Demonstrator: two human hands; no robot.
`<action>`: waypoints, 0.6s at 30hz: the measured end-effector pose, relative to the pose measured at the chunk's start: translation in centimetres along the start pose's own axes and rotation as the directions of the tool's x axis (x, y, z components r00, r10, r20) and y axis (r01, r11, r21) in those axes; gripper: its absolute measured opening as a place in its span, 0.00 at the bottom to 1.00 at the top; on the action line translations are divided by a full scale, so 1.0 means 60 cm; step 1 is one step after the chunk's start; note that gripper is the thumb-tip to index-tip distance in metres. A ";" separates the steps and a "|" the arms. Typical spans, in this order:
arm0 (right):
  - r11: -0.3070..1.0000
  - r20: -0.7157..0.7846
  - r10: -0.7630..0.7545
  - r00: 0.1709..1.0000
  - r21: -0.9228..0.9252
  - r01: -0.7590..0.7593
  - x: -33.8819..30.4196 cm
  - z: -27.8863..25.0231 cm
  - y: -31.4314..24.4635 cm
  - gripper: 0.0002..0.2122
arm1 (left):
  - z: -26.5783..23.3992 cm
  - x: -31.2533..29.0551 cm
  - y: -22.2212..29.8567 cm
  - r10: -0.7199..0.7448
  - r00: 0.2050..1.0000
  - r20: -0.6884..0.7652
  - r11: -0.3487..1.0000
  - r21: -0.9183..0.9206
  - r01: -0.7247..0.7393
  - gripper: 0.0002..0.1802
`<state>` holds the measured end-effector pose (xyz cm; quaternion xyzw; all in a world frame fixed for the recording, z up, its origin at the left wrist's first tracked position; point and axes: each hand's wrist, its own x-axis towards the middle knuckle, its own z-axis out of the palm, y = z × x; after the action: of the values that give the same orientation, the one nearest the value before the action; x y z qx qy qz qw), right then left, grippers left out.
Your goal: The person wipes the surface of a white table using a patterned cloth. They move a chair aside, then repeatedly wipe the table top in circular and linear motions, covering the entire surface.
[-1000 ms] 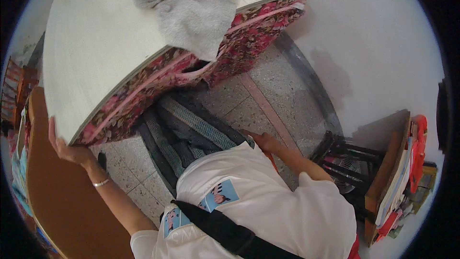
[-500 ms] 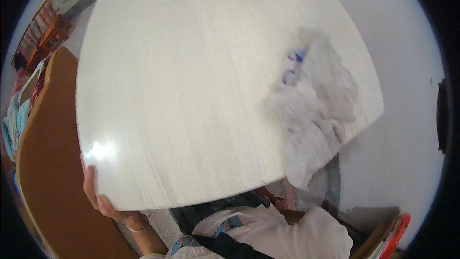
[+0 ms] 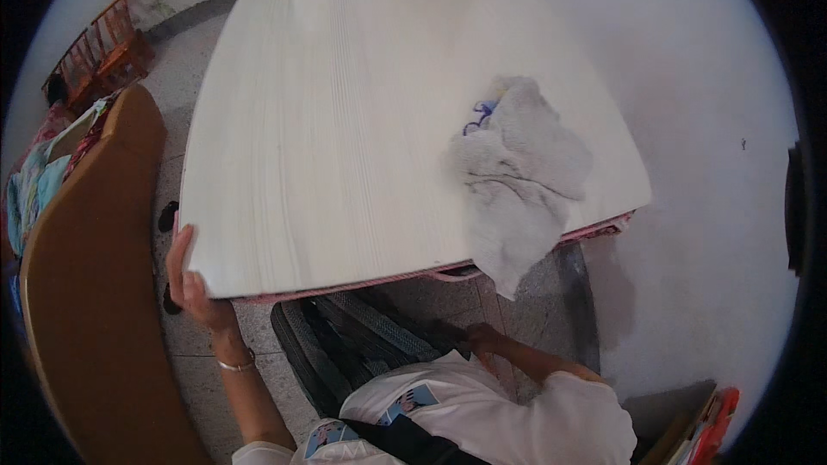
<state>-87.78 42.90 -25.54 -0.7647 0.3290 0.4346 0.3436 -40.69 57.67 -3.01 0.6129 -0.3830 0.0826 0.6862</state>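
Observation:
A large pale tabletop (image 3: 327,129) with faint grain lines fills the middle of the view, and a pinkish edge shows under its near side. My left hand (image 3: 194,280) grips its near left corner, fingers over the side edge. A crumpled grey cloth (image 3: 525,159) lies on the right part of the top, one corner hanging over the near edge. From under its far left side peeks a small blue-and-white item (image 3: 482,112) that I cannot make out. My right hand (image 3: 484,340) is low, below the near edge by my lap; its fingers are dark and unclear.
A brown curved wooden panel (image 3: 95,284) stands at the left, with colourful fabrics (image 3: 39,176) behind it. Farther back is a wooden chair (image 3: 103,56). A white wall (image 3: 706,232) borders the table's right side. A red-edged object (image 3: 719,422) sits at the lower right.
The tabletop looks smaller and lower, with more floor showing around it. The cloth appears shifted left in view along with it. My left hand keeps its hold; my right forearm is now visible.

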 end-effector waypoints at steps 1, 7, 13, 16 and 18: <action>0.996 0.048 -0.050 0.998 0.082 0.046 -0.083 -0.089 -0.070 0.17 | 0.000 -0.006 0.000 0.017 1.000 0.008 1.000 0.017 -0.017 0.30; 0.427 -0.787 -0.594 0.166 -0.133 0.895 -0.458 -0.346 -0.166 0.06 | 0.017 -0.019 0.048 0.104 0.995 0.012 0.990 0.099 -0.104 0.29; 0.889 -0.887 -0.458 0.053 -0.456 0.053 -0.376 -0.487 -0.193 0.33 | 0.027 -0.014 0.026 0.082 0.996 0.046 0.994 0.075 -0.085 0.29; 0.862 -0.847 -0.506 0.163 -0.491 0.122 -0.373 -0.487 -0.191 0.31 | 0.019 -0.015 0.032 0.062 0.997 0.051 0.994 0.082 -0.066 0.29; 0.861 -0.847 -0.505 0.164 -0.482 0.160 -0.379 -0.470 -0.166 0.32 | 0.021 -0.021 0.041 0.034 0.999 0.035 0.999 0.016 -0.034 0.29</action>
<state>-76.66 30.11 7.98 -0.9589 0.2240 -0.1680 0.0458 -43.50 57.57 -1.94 0.6132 -0.4046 0.0867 0.6729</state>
